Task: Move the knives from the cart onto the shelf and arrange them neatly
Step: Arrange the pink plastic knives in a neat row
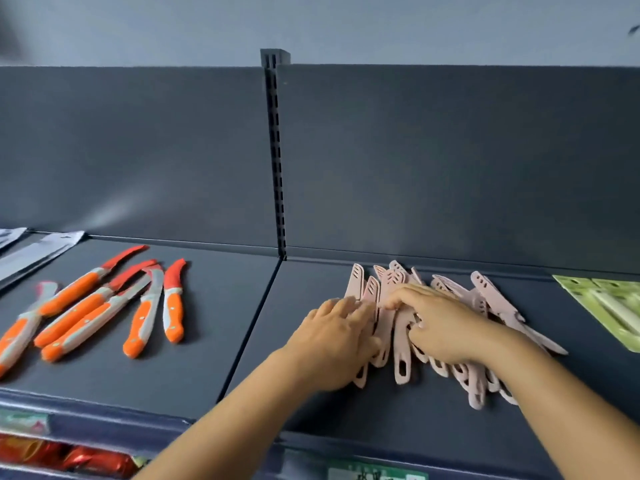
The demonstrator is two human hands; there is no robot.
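Note:
Several pale pink sheathed knives [491,299] lie in a loose overlapping pile on the right section of the dark grey shelf [346,410], handles toward me. My left hand [332,337] lies flat on the left edge of the pile, fingers stretched over two sheaths. Over the pile's middle sits my right hand [440,323], its fingers bent down onto the knives and the fingertips touching one sheath near my left hand. Whether it pinches a knife is hidden under the fingers. The cart is out of view.
Several orange-and-grey knives [104,306] lie fanned on the left shelf section. Grey packaged blades [31,251] sit at the far left, green packages [613,306] at the far right. A slotted upright [277,161] divides the back panels. Red goods show on the shelf below [69,459].

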